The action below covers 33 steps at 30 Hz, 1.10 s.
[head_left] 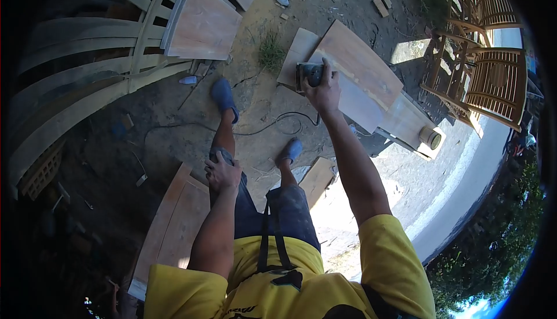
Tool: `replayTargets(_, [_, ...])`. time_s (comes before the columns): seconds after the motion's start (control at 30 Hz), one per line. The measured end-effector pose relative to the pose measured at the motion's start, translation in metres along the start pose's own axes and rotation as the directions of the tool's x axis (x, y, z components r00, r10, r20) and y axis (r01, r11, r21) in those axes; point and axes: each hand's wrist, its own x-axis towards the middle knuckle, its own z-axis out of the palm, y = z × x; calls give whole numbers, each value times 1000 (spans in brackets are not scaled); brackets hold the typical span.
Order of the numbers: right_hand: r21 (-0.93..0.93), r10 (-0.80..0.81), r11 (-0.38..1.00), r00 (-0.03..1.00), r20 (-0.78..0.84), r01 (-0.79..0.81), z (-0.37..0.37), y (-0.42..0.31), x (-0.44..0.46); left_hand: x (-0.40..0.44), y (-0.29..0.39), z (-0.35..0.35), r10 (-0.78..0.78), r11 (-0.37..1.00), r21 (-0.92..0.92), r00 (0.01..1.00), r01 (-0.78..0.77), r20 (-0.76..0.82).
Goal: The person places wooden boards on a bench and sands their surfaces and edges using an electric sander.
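Note:
A dark power sander (312,74) is gripped from above by my right hand (325,91), at the left edge of the stacked boards. Under and beside it lie a pale board (357,101) and a wider brown wooden panel (362,64). My left hand (223,172) rests on my bent knee, its fingers curled round a dark object or dark cloth that I cannot make out. From near the boards a black cable (255,133) curls across the ground.
Wooden panels (206,26) lean by a slatted wooden frame (136,58) at upper left. More boards (174,220) lie at lower left. A round tin (430,137) stands on a board at right, near wooden chairs (493,81). Small scraps (380,7) lie on the ground.

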Motion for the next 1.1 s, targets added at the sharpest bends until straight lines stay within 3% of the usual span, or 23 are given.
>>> replayTargets(0.13, [-57,192,978,972,-134,-201,-16,8,34,-3,-3,5,14,1000,12,1000,-14,-18])
replayTargets(0.2, [-81,207,971,964,-164,-223,-29,31,27,0,-4,3,14,1000,7,1000,-14,-7])
replayTargets(0.27, [-56,379,915,899,-221,-400,-34,47,12,-1,-8,6,-1,1000,-1,1000,1,15])
replayTargets(0.4, [-32,426,884,833,-352,-466,-25,49,-10,2,-10,10,-5,1000,27,1000,5,-15])
replayTargets(0.47, [30,438,896,873,-213,-443,-18,21,-14,1,-9,8,9,999,44,1000,-8,-30])
replayTargets(0.6, [42,221,974,975,-17,-221,5,-25,-13,-7,0,2,17,997,81,1000,-16,-7])
replayTargets(0.67, [15,206,978,973,99,-209,6,-29,-16,-6,4,0,26,996,89,1000,-24,-17])
replayTargets(0.7, [15,213,976,974,77,-215,3,-25,-18,-6,5,0,25,996,86,1000,-24,-7])
replayTargets(0.93, [4,389,920,914,-114,-391,-55,85,-52,-7,9,0,16,996,85,1000,-15,-10])
replayTargets(1.1, [-24,542,820,789,-289,-572,-100,185,-86,-5,12,-2,14,992,126,1000,-10,-26])
